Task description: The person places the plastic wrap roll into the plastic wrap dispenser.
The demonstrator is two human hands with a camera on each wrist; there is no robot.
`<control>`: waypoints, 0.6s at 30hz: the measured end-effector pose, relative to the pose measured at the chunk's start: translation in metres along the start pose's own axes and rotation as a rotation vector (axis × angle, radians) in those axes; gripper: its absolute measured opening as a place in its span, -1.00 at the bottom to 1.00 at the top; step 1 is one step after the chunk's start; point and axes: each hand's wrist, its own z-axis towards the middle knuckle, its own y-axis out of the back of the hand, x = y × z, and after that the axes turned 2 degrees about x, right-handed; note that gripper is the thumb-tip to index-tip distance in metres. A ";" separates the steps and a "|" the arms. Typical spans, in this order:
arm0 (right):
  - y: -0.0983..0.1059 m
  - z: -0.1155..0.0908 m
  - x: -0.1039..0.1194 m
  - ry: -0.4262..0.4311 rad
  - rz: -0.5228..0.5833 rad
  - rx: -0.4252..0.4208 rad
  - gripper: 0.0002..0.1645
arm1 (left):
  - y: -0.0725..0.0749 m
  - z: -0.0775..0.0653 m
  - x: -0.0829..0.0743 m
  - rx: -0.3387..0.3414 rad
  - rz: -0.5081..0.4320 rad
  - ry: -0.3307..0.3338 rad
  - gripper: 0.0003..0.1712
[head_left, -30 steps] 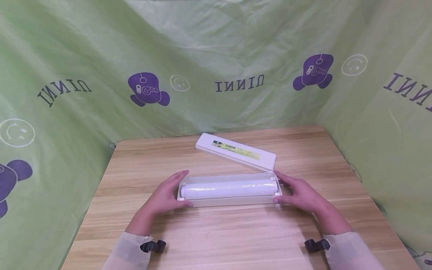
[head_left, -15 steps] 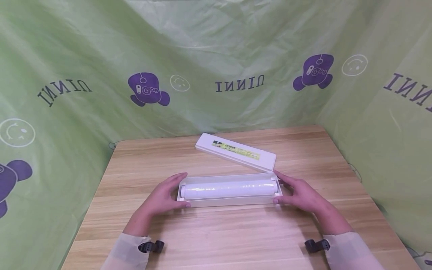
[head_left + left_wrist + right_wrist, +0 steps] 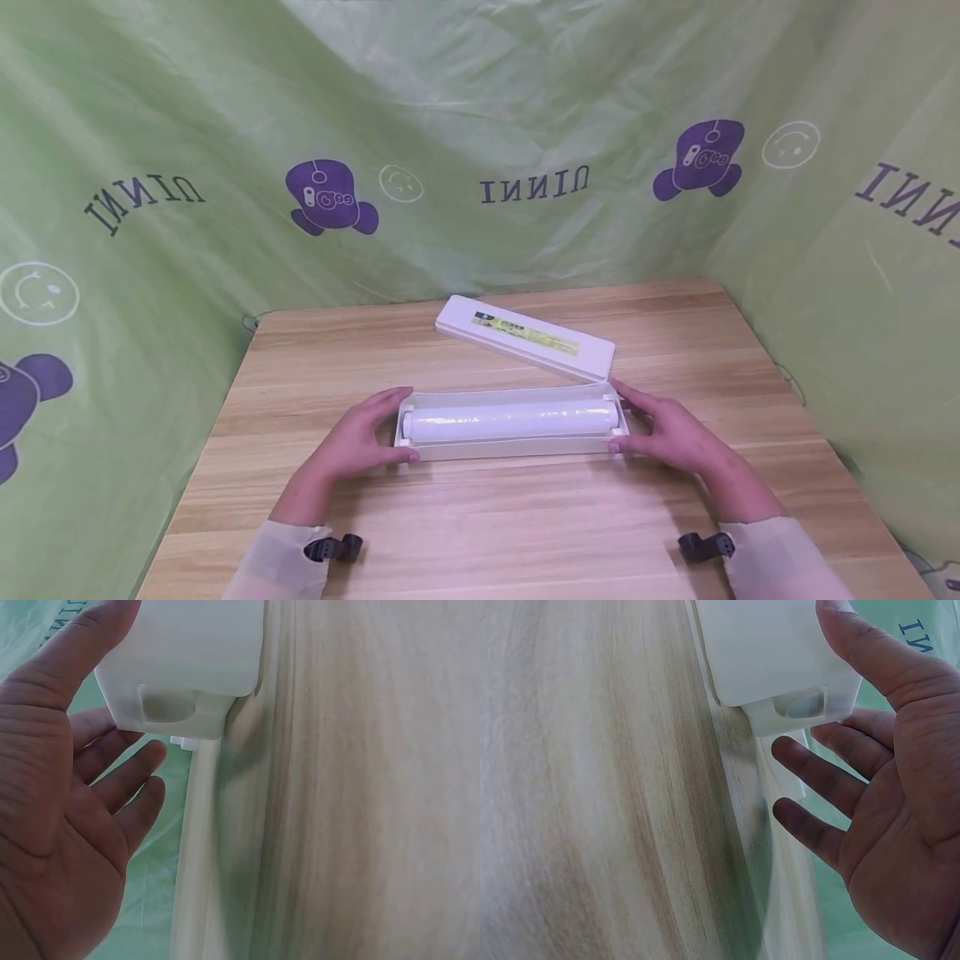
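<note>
A long white cling film box (image 3: 517,449) lies lidless on the table, and a roll of cling film (image 3: 510,420) sits lengthwise inside it. At its left end is my left hand (image 3: 360,437), thumb over the front wall and index finger round the back corner. The right hand (image 3: 671,429) holds the other end likewise, its thumb on the front wall. Both wrist views show the lower fingers hanging free beside the box's end walls. A recess shows in the box's left end (image 3: 166,703) and another in its right end (image 3: 802,703).
Behind the box lies its white lid (image 3: 527,337) with a yellow-green label, slanted, one corner close to the box's back right. The wood-grain table (image 3: 487,525) reaches back to a green curtain (image 3: 450,242). Black wrist cameras jut inward from both sleeves.
My left hand has slid slightly outward along the box, thumb and index tip both a little further left. The right hand, box, roll and lid stay in place.
</note>
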 end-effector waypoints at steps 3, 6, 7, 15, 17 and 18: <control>0.000 0.000 0.001 0.000 -0.002 -0.001 0.24 | -0.001 0.000 -0.001 -0.006 -0.018 0.025 0.22; 0.001 0.000 0.002 0.006 -0.002 -0.003 0.23 | -0.002 -0.002 -0.001 -0.013 -0.038 0.048 0.19; 0.001 0.001 0.002 0.008 -0.002 -0.003 0.23 | -0.002 -0.002 -0.001 -0.015 -0.044 0.058 0.19; 0.002 0.001 0.003 -0.003 -0.008 0.004 0.24 | -0.004 -0.002 -0.002 -0.011 -0.078 0.101 0.15; 0.002 0.002 0.002 -0.006 -0.010 0.007 0.24 | -0.004 -0.002 -0.002 -0.009 -0.085 0.112 0.15; 0.002 0.002 0.002 -0.007 -0.011 0.007 0.24 | -0.005 -0.002 -0.002 -0.010 -0.087 0.115 0.15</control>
